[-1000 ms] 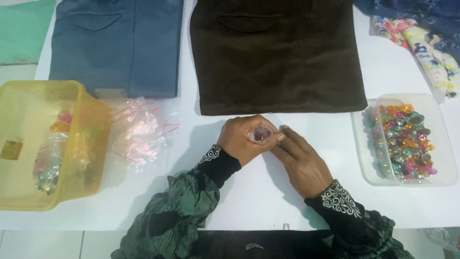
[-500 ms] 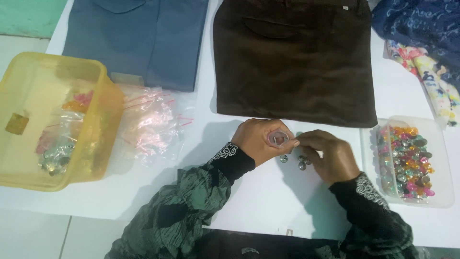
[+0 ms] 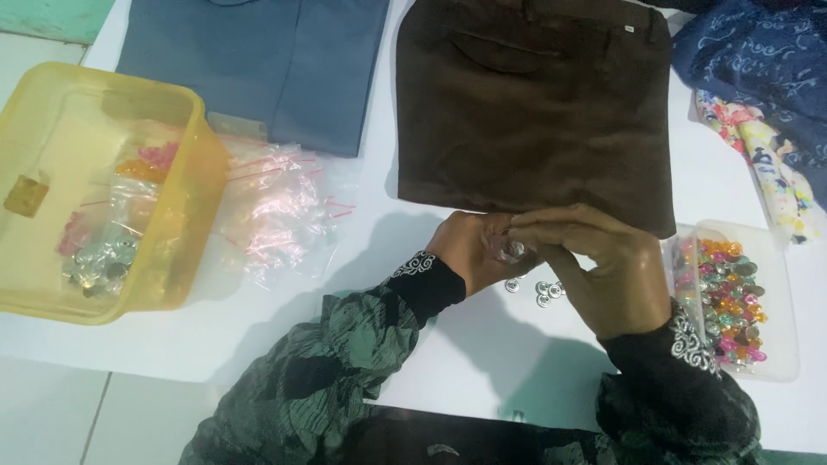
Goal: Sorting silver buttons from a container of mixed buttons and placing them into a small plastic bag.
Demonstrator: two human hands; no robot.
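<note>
Hands meet above table — left hand and right hand pinching small bag.

I see a white table carrying folded blue cloth beside folded brown trousers at the far edge, with dark patterned fabric and a floral piece off to the right. On the left sits a yellow tub with a heap of small clear bags just beside it. A clear tray of coloured gems lies at the right, and a few small silver studs rest loose on the bare top near the middle
</note>
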